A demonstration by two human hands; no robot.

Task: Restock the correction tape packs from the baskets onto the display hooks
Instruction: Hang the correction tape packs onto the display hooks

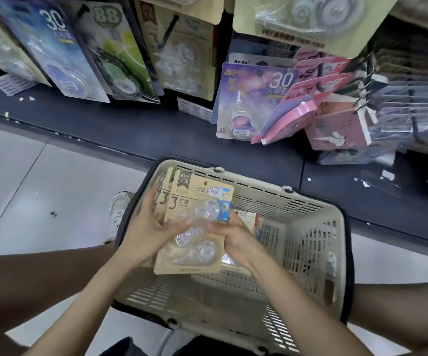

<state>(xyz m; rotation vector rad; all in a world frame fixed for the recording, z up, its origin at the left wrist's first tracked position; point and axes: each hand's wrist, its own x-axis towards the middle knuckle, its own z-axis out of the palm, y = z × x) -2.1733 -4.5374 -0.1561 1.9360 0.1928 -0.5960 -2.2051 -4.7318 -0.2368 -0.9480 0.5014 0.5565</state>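
Fingers (pixel 152 201) of the left hand (pixel 151 227) and the right hand (pixel 236 240) are clamped on the edges of a stack of kraft correction tape packs (pixel 197 201), which is held over the beige shopping basket (pixel 310 209). Similar hanging packs (pixel 184 60) are on the display above.

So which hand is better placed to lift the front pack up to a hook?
Probably the right hand: it pinches the front pack at its right edge, while the left hand holds the packs stacked behind it over the basket.
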